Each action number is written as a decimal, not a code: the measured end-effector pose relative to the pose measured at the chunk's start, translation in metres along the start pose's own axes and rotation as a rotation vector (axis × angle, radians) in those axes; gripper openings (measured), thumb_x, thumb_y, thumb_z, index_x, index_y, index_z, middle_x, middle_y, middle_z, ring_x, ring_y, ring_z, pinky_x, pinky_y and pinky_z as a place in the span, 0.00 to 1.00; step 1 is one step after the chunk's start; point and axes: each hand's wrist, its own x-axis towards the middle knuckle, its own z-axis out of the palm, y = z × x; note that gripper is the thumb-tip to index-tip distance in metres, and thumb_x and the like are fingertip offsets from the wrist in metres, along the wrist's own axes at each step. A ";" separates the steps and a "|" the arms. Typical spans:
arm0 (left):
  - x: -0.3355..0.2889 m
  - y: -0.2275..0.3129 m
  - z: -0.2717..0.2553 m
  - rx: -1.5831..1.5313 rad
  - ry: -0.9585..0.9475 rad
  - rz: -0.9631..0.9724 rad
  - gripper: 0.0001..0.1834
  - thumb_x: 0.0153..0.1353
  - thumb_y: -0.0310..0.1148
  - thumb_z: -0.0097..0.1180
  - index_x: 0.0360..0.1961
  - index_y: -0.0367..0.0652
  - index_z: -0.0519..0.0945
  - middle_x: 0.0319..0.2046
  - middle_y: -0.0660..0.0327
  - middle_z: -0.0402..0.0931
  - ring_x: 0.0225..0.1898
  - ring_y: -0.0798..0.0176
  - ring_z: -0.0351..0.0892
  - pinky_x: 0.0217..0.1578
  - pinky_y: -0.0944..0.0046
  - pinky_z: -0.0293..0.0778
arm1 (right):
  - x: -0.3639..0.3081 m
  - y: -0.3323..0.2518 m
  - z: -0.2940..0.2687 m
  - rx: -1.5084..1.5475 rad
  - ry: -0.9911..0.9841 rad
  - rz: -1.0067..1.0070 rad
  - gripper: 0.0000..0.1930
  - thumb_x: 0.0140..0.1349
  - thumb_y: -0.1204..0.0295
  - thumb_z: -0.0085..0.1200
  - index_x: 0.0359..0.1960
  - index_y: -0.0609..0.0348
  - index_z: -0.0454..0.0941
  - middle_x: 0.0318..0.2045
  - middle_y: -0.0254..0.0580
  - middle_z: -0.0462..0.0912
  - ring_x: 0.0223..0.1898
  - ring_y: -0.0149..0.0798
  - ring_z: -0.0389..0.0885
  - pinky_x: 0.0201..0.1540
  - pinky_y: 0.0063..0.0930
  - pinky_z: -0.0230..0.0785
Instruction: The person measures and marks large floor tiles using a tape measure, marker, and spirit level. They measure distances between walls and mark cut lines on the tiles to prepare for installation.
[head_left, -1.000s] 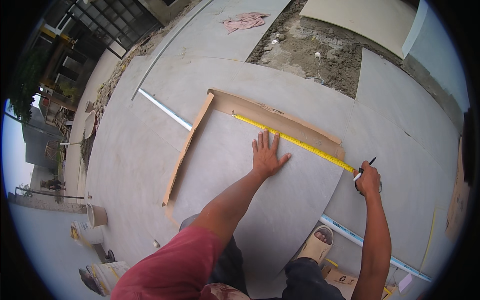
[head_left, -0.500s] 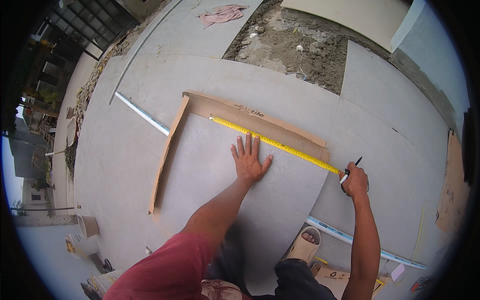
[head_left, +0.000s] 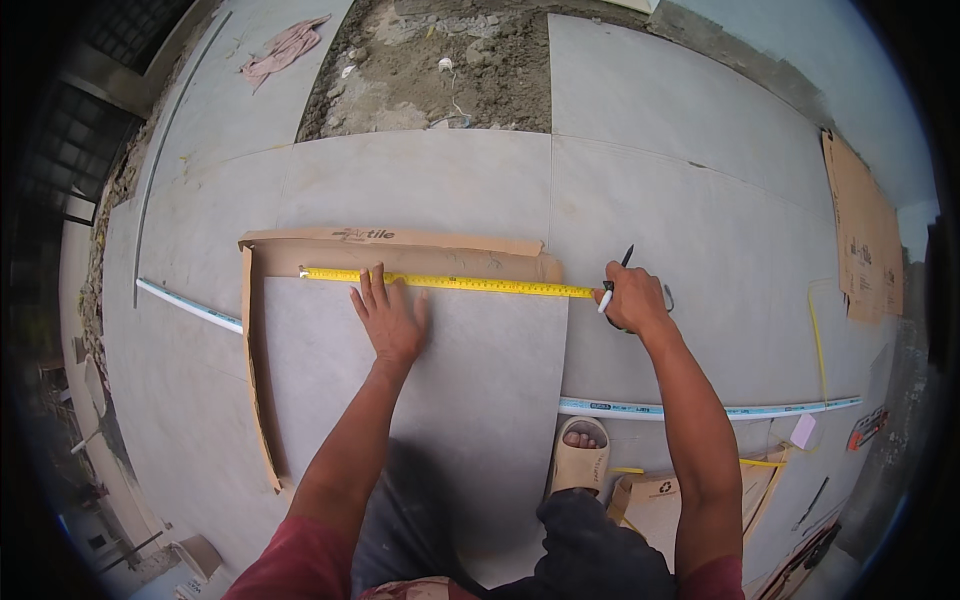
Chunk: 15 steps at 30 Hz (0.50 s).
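**Tape measure point(head_left: 470, 284) laid straight along the far edge of a grey tile point(head_left: 480, 380)**

Taking the tile's middle as the clock's centre, the tape measure runs from 11 o'clock, where its hook point(head_left: 304, 272) lies, to 2 o'clock, where my right hand point(head_left: 638, 298) is clenched around its case, mostly hidden by my fingers. A dark-tipped pen point(head_left: 627, 256) juts from the same fist. My left hand point(head_left: 393, 325) is spread near 12, fingertips resting across the yellow blade, palm over the tile, grasping nothing. Folded cardboard point(head_left: 400, 239) borders the tile at 12 and 9; a white-and-blue pipe point(head_left: 640, 409) lies at 3, and my sandal point(head_left: 578, 466) is at 4.

I judge the blade light and springy, fairly stiff while flat but ready to kink or twist if pushed sideways. It wants gentle fingertip pressure on its flat face, away from the thin edges. The case is the solid place to hold, with the whole hand wrapped round.

The tile looks heavy, rigid and brittle, its corners most likely to chip. Its matt face probably grips my palm, though dust could make it slide. I would take it under opposite edges, at 3 and 9, clear of the corners.
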 end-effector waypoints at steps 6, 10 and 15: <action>0.036 0.009 0.007 -0.120 0.010 0.179 0.18 0.67 0.43 0.53 0.48 0.38 0.76 0.49 0.50 0.73 0.59 0.43 0.67 0.71 0.38 0.47 | 0.005 -0.003 -0.002 -0.022 0.029 -0.006 0.15 0.62 0.58 0.64 0.37 0.55 0.78 0.28 0.42 0.84 0.38 0.47 0.82 0.42 0.44 0.69; 0.038 0.011 0.011 -0.132 0.004 0.175 0.17 0.65 0.42 0.55 0.41 0.37 0.78 0.43 0.50 0.73 0.56 0.45 0.68 0.71 0.39 0.49 | 0.007 -0.004 -0.005 -0.033 0.017 -0.004 0.15 0.62 0.58 0.64 0.37 0.55 0.78 0.28 0.42 0.84 0.37 0.47 0.82 0.41 0.44 0.69; 0.039 0.013 0.012 -0.188 0.122 0.217 0.16 0.67 0.43 0.53 0.36 0.39 0.74 0.38 0.50 0.70 0.47 0.43 0.68 0.61 0.42 0.59 | 0.006 -0.001 -0.003 -0.034 0.099 -0.065 0.15 0.61 0.61 0.65 0.31 0.59 0.76 0.24 0.48 0.83 0.29 0.46 0.82 0.35 0.38 0.75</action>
